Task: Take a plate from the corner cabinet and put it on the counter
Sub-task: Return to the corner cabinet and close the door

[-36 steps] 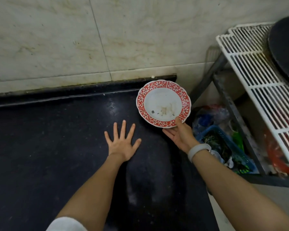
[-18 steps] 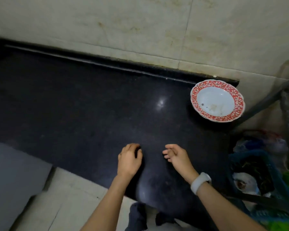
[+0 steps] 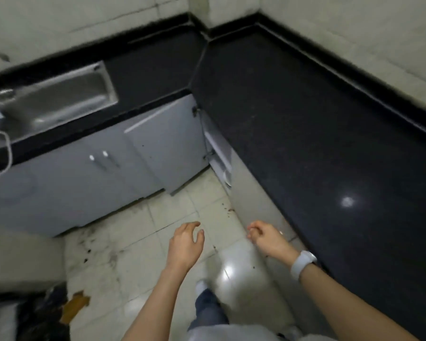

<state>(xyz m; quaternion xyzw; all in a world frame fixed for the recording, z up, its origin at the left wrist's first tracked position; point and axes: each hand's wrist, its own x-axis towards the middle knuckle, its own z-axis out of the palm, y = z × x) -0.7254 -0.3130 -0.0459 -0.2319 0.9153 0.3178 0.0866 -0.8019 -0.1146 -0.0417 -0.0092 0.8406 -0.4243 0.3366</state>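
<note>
The red-rimmed plate is out of view now. The black counter [image 3: 305, 134] runs along the right wall and turns at the far corner. Under that corner, the grey corner cabinet door [image 3: 167, 141] stands swung open, and white shelf edges [image 3: 219, 156] show inside. My left hand [image 3: 186, 244] hangs over the floor tiles with fingers loosely curled and apart, holding nothing. My right hand [image 3: 266, 237], with a white wristband, hovers beside the counter front, fingers curled in, empty.
A steel sink [image 3: 57, 97] is set in the counter at the left, with closed grey cabinet doors [image 3: 79, 173] below. Dark bags and a brown scrap [image 3: 74, 306] lie on the stained floor at the lower left. My leg and foot [image 3: 204, 299] show below.
My view has swung left from the plate on the counter's right end to the corner cabinet. Both hands have left the counter and now hang over the floor. The plate left the frame.
</note>
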